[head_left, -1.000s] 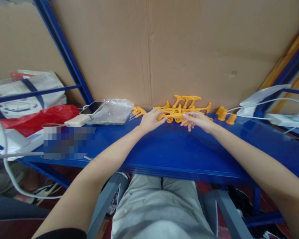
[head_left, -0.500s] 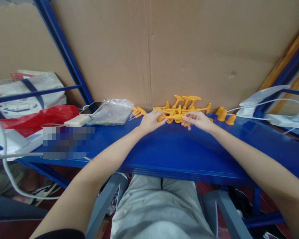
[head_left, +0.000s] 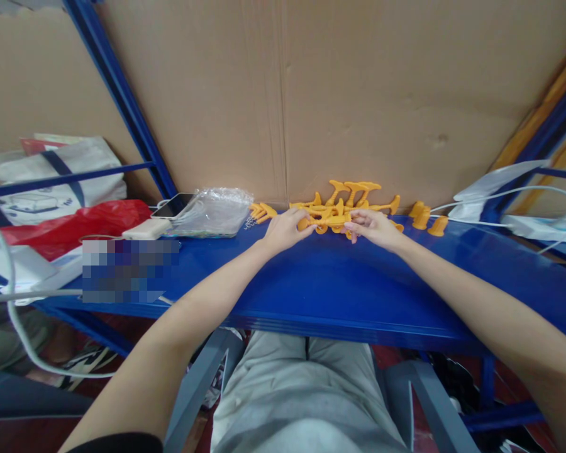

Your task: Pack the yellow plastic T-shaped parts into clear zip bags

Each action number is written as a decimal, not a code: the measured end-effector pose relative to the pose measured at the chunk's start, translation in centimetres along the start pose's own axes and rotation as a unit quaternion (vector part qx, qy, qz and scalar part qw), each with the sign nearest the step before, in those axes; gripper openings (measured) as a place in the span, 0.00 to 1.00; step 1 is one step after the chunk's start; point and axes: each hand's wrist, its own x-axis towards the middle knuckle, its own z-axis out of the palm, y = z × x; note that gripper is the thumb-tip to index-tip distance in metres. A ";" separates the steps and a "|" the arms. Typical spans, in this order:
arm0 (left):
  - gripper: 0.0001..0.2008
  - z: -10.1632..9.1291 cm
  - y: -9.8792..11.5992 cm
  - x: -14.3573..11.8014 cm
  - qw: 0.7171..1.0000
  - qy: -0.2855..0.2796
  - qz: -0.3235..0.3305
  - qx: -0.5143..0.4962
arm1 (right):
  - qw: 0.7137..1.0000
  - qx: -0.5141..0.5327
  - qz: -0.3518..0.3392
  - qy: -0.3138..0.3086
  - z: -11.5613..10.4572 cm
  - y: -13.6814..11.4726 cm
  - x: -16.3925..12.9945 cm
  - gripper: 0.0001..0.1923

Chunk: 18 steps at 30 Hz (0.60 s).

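The left hand (head_left: 285, 230) and the right hand (head_left: 373, 228) meet on 1 long orange plastic rod-shaped part (head_left: 329, 221), each closed on an end of it: the left fingers wrap the rounded left end, the right fingertips pinch the other. The part lies level, its long axis running left to right, parallel to the shelf's front edge, with the rounded tip pointing toward the left hand.

Just beyond both hands, touching the held part, sits a heap of orange plastic T-shaped pieces (head_left: 353, 192) against a brown cardboard sheet (head_left: 358, 94). To the right of the right hand stand 3 small orange plastic cones (head_left: 427, 220). Left of the left hand lie 2 more orange pieces (head_left: 261, 212), then a crumpled clear plastic bag (head_left: 214, 212).

All of it rests on a glossy blue metal shelf (head_left: 321, 283) in a blue steel rack (head_left: 117, 94). Farther left lies a red plastic bag (head_left: 75, 223); far right, white cables (head_left: 523, 192).
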 end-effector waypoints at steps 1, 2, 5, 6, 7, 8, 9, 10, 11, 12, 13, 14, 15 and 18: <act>0.10 0.0 0.0 -0.1 1.000 -0.001 0.001 0.000 | 1.000 -0.001 -0.001 -0.001 0.1 -0.1 -0.1 0.28; 0.09 0.0 0.0 -0.1 1.000 -0.002 0.002 0.000 | 1.000 -0.003 0.000 0.001 0.2 -0.2 -0.1 0.28; 0.09 0.0 0.1 -0.1 1.000 0.001 0.003 0.001 | 1.000 -0.007 0.014 0.005 0.2 -0.4 -0.3 0.29; 0.09 0.1 0.1 -0.1 1.000 0.003 0.006 0.002 | 1.000 -0.008 0.020 0.007 0.2 -0.4 -0.3 0.29; 0.09 0.1 0.1 -0.1 1.000 0.005 0.009 0.002 | 1.000 -0.008 0.025 0.010 0.3 -0.4 -0.3 0.29; 0.10 0.1 0.1 -0.1 1.000 0.005 0.012 0.003 | 0.999 -0.007 0.030 0.013 0.3 -0.3 -0.3 0.29; 0.10 0.1 0.0 -0.1 1.000 0.005 0.016 0.004 | 0.999 -0.004 0.034 0.016 0.3 -0.3 -0.2 0.29; 0.10 0.1 0.0 -0.1 1.000 0.003 0.018 0.005 | 0.999 0.001 0.040 0.020 0.4 -0.2 -0.2 0.29; 0.10 0.1 0.0 -0.1 1.000 0.000 0.019 0.006 | 0.999 0.008 0.047 0.022 0.5 -0.1 -0.2 0.29; 0.10 0.1 0.0 -0.1 1.000 -0.003 0.018 0.008 | 0.998 0.017 0.056 0.023 0.6 -0.1 -0.2 0.29; 0.10 0.1 0.0 -0.1 1.000 -0.006 0.016 0.009 | 0.997 0.026 0.065 0.023 0.6 0.0 -0.1 0.29; 0.10 0.0 0.0 -0.1 1.000 -0.009 0.014 0.012 | 0.997 0.033 0.073 0.021 0.6 0.0 -0.1 0.29; 0.11 -0.1 0.0 0.0 1.000 -0.012 0.011 0.015 | 0.996 0.034 0.079 0.017 0.6 0.1 -0.1 0.29; 0.11 -0.4 0.1 0.2 0.999 -0.023 0.007 0.022 | 0.997 -0.019 0.078 -0.010 0.2 0.3 0.0 0.29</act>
